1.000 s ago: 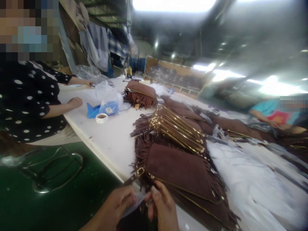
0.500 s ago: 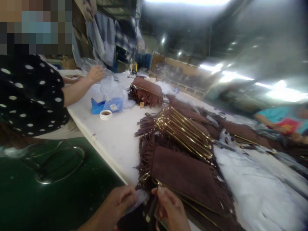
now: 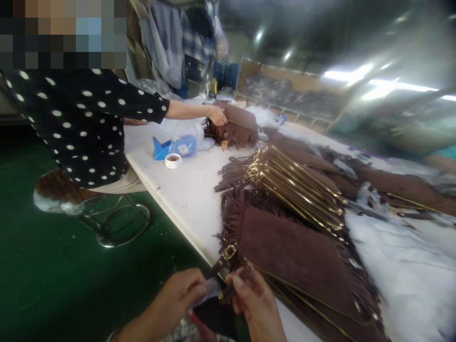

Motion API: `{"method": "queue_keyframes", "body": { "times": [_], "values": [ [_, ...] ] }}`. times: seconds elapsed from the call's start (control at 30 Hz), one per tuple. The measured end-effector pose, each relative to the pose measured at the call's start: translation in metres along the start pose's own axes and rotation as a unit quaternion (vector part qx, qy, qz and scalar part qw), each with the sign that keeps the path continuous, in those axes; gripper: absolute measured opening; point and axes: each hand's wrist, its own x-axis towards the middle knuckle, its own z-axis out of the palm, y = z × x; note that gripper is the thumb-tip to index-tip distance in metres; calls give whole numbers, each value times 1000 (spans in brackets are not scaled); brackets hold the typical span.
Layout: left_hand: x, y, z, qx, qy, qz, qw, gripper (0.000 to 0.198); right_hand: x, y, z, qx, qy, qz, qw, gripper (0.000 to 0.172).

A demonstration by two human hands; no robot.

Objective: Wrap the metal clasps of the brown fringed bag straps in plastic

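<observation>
1. Left fingers (image 3: 194,277): drawn in narrow, holding clear plastic (image 3: 213,287).
2. Right fingers (image 3: 243,289): pinched together, apparently on a dark strap (image 3: 227,291); exact contact partly hidden by the thumb.
3. Brown fringed bag (image 3: 288,247): lying flat on the surface (image 3: 178,204), just beyond the right fingers. Gold clasp (image 3: 228,251) at its corner, just beyond the gap between both sets of fingers.
4. Gold-toned metal strips (image 3: 299,190) lie farther beyond the right fingers, past the bag; white sheeting (image 3: 395,280) lies to their right.
5. Risk, judged: the plastic could slip or tear, being thin and held by a small portion.
6. Risk, judged: a hard pull on the strap could drag the bag towards the fingers, as the work sits at the surface's edge.
7. Risk, judged: loose fringe or the clasp could snag the plastic, or metal could scratch, since all lie close together.
</observation>
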Motion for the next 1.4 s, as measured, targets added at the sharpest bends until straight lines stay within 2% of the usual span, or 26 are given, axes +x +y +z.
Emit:
{"method": "queue_keyframes", "body": {
  "times": [0.1, 0.23, 0.47, 0.6, 0.8, 1.0, 1.4],
  "values": [
    [-3, -2, -1, 9, 1, -4, 1000, 30, -1, 1, -1, 43, -16, 4, 999, 40],
    [-5, -3, 0, 5, -5, 2, 1000, 28, 1, 12, -5, 36, -24, -33, 998, 39],
    [-11, -7, 6, -15, 1, 29, 999, 31, 6, 28, -4, 2, 32, -57, 998, 41],
    [-15, -10, 9, -27, 11, 42, 999, 33, 3, 27, 1, -1, 41, -58, 997, 41],
    [-19, -13, 9, -18, 24, 49, 998, 33, -7, 16, 7, 5, 15, -59, 998, 45],
    [-20, -15, 9, -9, 24, 76, 997, 30, -12, 8, 10, -36, 43, -45, 997, 48],
    [-23, -16, 14, 52, 21, 99, 993, 22, -12, 13, 15, -68, 88, -71, 991, 43]
  ]
}}
